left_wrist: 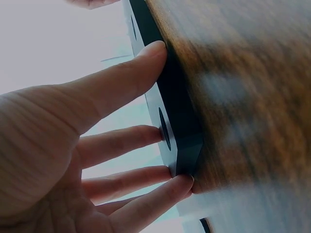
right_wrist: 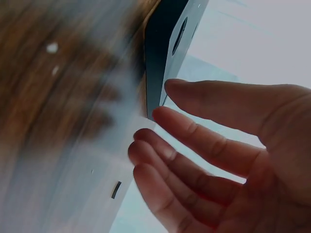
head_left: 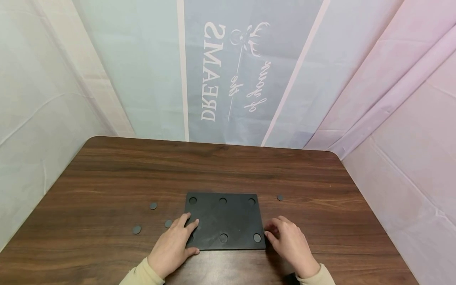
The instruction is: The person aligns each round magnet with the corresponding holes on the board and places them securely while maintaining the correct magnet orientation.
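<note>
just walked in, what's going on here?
A person's left hand rests on the near-left corner of a black six-recess board. Their right hand is at its right edge; contact is unclear. The near-right recess appears filled. On the wooden table, three gray discs lie loose left of the board and one to the right.

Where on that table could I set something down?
Bare table lies between the black board and the backdrop, and right of the lone disc and right hand. It's crowded at the board's left, with the left hand and three discs.
</note>
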The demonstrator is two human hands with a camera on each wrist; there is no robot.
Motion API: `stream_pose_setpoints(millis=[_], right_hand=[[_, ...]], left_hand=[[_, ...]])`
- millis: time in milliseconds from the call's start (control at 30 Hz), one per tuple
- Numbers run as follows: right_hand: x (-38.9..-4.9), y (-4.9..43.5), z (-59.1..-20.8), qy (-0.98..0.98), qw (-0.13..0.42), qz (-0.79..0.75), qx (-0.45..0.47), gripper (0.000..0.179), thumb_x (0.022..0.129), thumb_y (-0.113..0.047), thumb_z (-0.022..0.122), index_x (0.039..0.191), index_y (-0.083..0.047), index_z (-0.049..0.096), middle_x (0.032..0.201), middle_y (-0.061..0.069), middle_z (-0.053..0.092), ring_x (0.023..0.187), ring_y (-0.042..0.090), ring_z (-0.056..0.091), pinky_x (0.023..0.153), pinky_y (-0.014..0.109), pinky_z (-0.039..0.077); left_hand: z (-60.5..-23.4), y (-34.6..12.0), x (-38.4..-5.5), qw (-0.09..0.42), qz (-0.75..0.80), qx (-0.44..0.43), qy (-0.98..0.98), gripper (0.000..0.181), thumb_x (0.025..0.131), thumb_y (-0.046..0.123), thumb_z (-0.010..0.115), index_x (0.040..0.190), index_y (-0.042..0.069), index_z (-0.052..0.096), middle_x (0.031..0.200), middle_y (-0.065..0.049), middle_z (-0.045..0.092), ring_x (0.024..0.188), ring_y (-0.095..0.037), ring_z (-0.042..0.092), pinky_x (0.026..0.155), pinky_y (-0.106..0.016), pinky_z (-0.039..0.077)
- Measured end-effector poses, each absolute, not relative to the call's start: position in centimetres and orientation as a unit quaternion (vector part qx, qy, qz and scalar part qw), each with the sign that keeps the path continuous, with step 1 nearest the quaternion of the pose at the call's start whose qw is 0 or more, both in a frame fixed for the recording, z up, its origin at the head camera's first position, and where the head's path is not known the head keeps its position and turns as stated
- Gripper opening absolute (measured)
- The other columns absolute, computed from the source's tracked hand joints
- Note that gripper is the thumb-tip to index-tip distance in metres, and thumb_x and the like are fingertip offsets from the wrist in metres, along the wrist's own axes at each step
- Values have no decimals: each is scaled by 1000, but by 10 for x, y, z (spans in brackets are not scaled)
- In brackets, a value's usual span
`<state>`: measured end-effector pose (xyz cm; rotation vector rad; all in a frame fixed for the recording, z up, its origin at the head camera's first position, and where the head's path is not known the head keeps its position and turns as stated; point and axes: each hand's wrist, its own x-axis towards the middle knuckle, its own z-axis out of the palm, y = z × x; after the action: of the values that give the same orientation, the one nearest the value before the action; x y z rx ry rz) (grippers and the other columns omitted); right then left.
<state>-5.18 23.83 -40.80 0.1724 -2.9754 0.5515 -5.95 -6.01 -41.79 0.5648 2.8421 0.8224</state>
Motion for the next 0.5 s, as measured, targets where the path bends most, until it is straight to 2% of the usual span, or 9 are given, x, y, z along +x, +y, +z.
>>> stream_pose_setpoints(millis=[133,267,500], right_hand=[[-52,243,-408,-984,47,167,40,15,74,-13,82,79,-18,68,74,-6,57,63,8,57,53,26,44],[-52,246,-406,-986,31,162,23,14,75,-11,80,83,-15,69,75,-3,55,60,8,49,52,26,41],[-51,254,-404,-987,39,153,19,21,74,1,76,91,-9,71,85,5,60,67,16,57,54,33,46]], left_hand=[[-418,-60,-59,60,271,187,942,67,68,25,86,125,0,62,133,-26,49,118,-45,52,74,-51,54],[-419,-60,-59,58,268,187,943,67,67,25,86,124,0,62,133,-25,49,118,-44,52,73,-50,54],[-418,-60,-59,57,269,188,943,66,68,25,86,125,0,62,133,-25,49,118,-44,52,75,-50,54]])
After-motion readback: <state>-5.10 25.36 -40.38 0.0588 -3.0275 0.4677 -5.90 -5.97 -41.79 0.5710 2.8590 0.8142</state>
